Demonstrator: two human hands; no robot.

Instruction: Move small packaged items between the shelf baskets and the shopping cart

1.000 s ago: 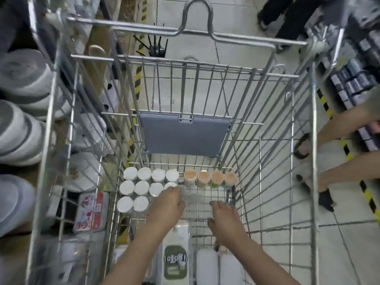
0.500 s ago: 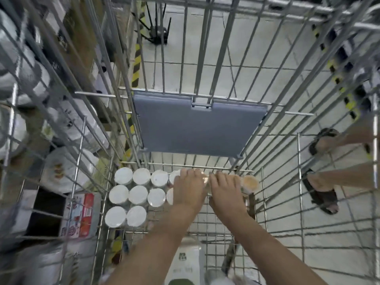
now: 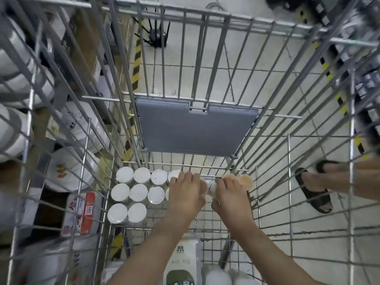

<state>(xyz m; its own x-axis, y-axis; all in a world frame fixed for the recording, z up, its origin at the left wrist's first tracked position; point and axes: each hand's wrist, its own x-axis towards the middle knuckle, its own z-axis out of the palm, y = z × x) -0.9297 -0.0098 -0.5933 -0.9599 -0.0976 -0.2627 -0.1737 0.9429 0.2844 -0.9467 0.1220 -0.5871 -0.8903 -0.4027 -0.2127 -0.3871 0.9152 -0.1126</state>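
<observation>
I look down into a wire shopping cart (image 3: 287, 182). Several white-lidded small bottles (image 3: 139, 192) stand packed on its floor at the far left. A row of orange-lidded bottles (image 3: 244, 181) stands to their right, mostly under my hands. My left hand (image 3: 188, 194) and my right hand (image 3: 231, 194) both reach down side by side, fingers curled over this orange-lidded pack. A white bottle body (image 3: 211, 187) shows between the two hands.
A grey fold-down flap (image 3: 195, 130) hangs on the cart's far wall. White cartons (image 3: 183, 262) and bottles lie at the cart's near end. Shelves with white bags stand at left. A person's sandalled foot (image 3: 314, 190) is on the tiled floor at right.
Both hands moved forward and down from the cart's middle onto the orange-lidded bottles and closed around them. My head came closer to the cart floor.
</observation>
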